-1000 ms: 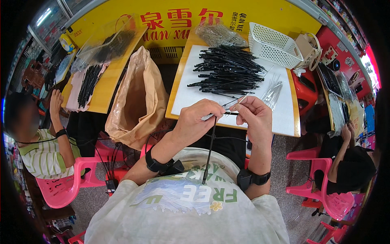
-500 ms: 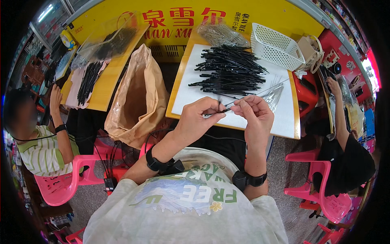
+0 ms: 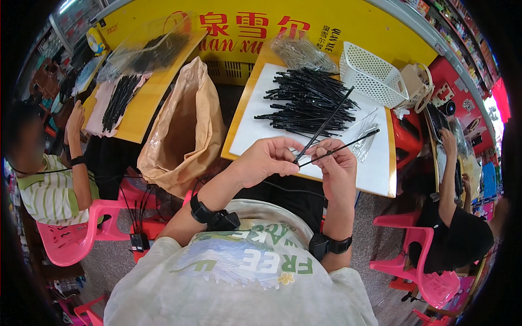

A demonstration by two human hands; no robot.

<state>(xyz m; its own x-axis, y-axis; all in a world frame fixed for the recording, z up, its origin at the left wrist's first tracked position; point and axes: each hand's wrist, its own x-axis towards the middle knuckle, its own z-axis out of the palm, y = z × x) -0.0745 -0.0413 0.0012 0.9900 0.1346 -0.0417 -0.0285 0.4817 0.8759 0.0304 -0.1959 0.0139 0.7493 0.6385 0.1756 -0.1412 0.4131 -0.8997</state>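
Black, thin sticks (image 3: 325, 126) — two of them — are pinched at their near ends between the left hand (image 3: 265, 161) and right hand (image 3: 337, 165), both closed on them above the white sheet (image 3: 375, 168); they look light and stiff, likely slippery, best held near the ends; the pile of black sticks (image 3: 307, 100) and white basket (image 3: 372, 73) crowd the far side — the table edge (image 3: 391, 193) sits close.

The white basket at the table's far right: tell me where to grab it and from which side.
Take the white basket by its near long rim, from above. It sits upright with its mouth open and looks empty. The black stick pile crowds its left side, so a hand probably fits best over the top.
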